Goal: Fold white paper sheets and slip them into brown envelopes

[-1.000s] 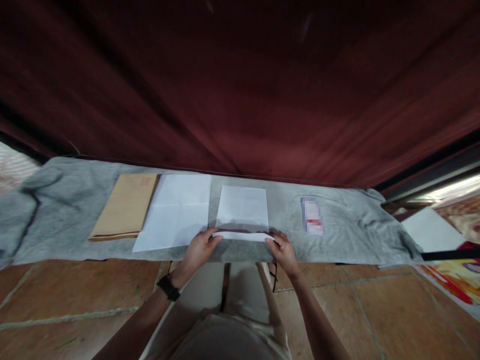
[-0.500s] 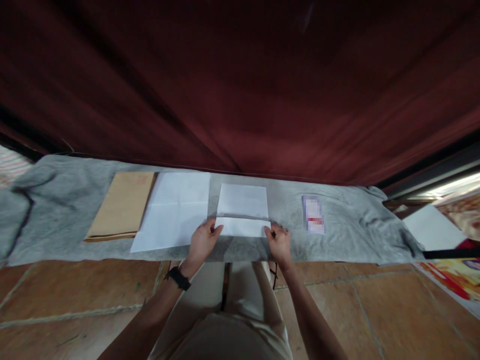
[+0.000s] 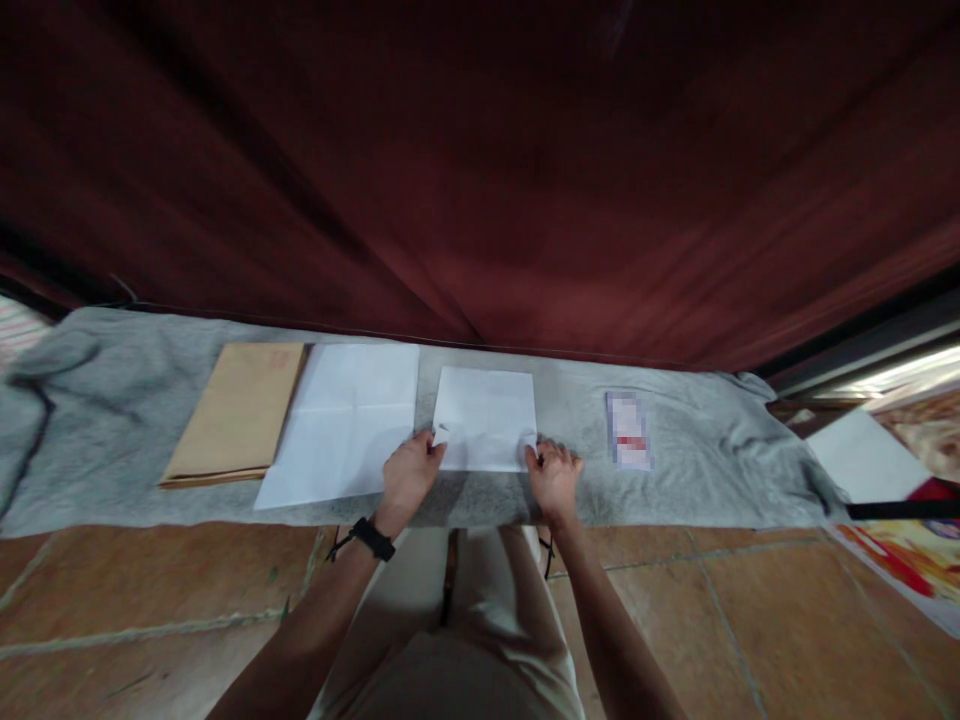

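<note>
A white sheet of paper (image 3: 486,415) lies on a grey cloth (image 3: 690,480), its near part folded up over the rest. My left hand (image 3: 409,472) pinches the folded flap at its left corner. My right hand (image 3: 553,477) pinches the same flap at its right corner. Both hands rest at the cloth's near side. A black watch sits on my left wrist.
A larger unfolded white sheet (image 3: 341,420) lies left of the folded one, with a brown envelope (image 3: 234,412) further left. A small printed slip (image 3: 628,430) lies to the right. A dark red curtain (image 3: 480,180) hangs behind. More paper (image 3: 862,458) lies at far right on the tiled floor.
Both hands have carried the sheet's near edge away from me, folding it further over the sheet. The head camera shifted slightly.
</note>
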`<state>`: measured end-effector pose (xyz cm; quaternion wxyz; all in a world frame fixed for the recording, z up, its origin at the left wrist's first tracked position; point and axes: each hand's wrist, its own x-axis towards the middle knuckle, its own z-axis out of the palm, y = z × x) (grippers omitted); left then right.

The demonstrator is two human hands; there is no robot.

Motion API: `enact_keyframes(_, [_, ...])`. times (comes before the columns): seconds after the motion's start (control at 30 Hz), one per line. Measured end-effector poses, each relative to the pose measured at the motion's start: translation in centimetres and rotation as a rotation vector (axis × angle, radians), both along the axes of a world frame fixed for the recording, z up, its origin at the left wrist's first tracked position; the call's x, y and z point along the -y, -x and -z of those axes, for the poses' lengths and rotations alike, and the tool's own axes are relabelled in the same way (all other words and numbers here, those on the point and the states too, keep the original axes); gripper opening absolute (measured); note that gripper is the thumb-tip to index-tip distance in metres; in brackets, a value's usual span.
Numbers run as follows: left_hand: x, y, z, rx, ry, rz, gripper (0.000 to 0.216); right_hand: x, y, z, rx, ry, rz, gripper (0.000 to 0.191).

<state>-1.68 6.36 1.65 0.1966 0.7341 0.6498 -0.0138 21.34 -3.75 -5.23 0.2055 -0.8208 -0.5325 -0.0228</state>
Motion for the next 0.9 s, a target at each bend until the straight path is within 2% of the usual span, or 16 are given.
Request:
enact_keyframes(0.13, [0.1,-0.2,0.1,-0.003,-0.02,0.004,0.024,-0.3,-0.1,0.2,0.028,-0.059,-0.007,0.036])
enact_keyframes(0.3, [0.3,0.3,1.0,0.061,-0.11,0.015,0.028,-0.4,-0.3,0.4,0.016,-0.036,0.008,0.04])
enact_keyframes(0.5, [0.4,0.1,1.9,0.037,-0.163,0.051,0.029,-0.7,-0.2,0.0,0.021,-0.005,0.013,0.038])
enact_keyframes(0.7, [0.3,-0.1,1.9,0.013,-0.151,0.051,0.031,-0.9,-0.2,-0.6,0.006,0.034,0.031,0.037])
enact_keyframes(0.9, [-0.4,-0.4,1.4,0.029,-0.102,-0.017,0.03,-1.4,-0.1,-1.0,0.025,0.077,0.05,0.035])
